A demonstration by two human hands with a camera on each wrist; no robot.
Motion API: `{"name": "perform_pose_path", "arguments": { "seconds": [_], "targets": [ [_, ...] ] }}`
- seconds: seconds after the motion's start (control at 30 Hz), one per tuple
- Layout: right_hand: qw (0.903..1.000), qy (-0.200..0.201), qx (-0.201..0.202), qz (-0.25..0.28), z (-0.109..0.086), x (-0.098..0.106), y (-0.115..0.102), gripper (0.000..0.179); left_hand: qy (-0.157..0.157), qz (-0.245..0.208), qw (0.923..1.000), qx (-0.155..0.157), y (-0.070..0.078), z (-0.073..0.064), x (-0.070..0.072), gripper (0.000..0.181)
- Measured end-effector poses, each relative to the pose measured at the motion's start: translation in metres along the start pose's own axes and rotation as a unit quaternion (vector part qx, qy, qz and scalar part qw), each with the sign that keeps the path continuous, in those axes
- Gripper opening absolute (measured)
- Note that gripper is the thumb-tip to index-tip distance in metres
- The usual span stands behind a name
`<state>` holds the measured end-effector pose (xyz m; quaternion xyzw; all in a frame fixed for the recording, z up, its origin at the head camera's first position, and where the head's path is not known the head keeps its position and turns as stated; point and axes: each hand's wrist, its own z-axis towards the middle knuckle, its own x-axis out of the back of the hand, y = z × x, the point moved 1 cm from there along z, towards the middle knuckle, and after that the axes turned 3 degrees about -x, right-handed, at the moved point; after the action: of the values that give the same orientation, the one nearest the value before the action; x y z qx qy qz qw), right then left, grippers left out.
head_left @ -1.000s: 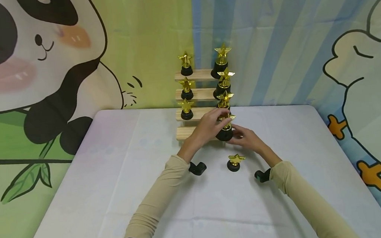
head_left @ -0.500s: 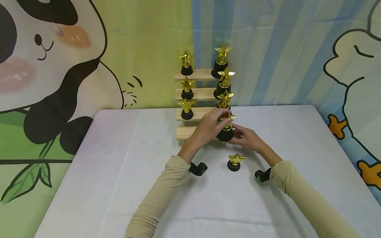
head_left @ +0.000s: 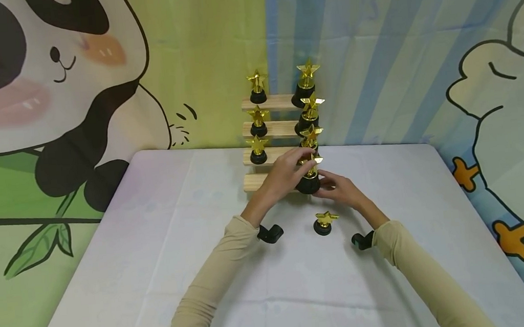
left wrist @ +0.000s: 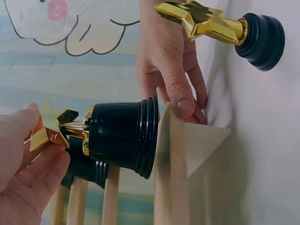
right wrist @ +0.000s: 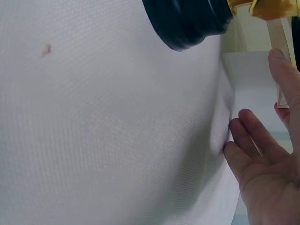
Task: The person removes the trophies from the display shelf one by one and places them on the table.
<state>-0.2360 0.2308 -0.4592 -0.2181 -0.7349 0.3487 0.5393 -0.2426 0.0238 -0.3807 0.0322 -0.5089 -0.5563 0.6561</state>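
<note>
With thumb and fingers my left hand point(head_left: 286, 176) pinches the gold star of a large star trophy point(head_left: 308, 184) at the right end of the lowest step. In the left wrist view the trophy's wide black base point(left wrist: 123, 131) is right at the wooden board point(left wrist: 171, 164). My right hand point(head_left: 338, 191) grips the right end of that step on the wooden tiered stand point(head_left: 255, 182). Its thumb point(left wrist: 180, 101) lies on the board's end, and its other fingers reach below, partly hidden. A small star trophy point(head_left: 323, 226) stands on the table in front.
Small trophies point(head_left: 258, 156) stand on the left of the three upper steps, larger ones point(head_left: 305, 94) on the right. The white-covered table point(head_left: 183, 272) meets a cartoon-printed cloth backdrop point(head_left: 217, 59). Black wrist cameras point(head_left: 271, 233) stick out below both wrists.
The trophy in my left hand has shifted very slightly left on the lowest step. My right hand keeps its place at the step's end.
</note>
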Motion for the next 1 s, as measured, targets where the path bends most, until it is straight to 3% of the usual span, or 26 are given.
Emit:
{"name": "perform_pose_path", "arguments": {
  "seconds": [0.3, 0.67, 1.0],
  "targets": [
    [0.9996, 0.007, 0.016, -0.024, 0.000, -0.001, 0.003, 0.075, -0.001, 0.002, 1.0000, -0.008, 0.006, -0.018, 0.012, 0.032],
    [0.9996, 0.001, -0.001, -0.027, 0.000, 0.001, -0.001, 0.076, 0.000, 0.023, 0.9996, -0.017, 0.012, -0.042, 0.030, 0.031],
    [0.9996, 0.000, -0.007, -0.026, 0.002, 0.000, -0.001, 0.075, -0.009, 0.030, 0.9992, -0.026, 0.016, -0.058, 0.030, 0.031]
  ]
}}
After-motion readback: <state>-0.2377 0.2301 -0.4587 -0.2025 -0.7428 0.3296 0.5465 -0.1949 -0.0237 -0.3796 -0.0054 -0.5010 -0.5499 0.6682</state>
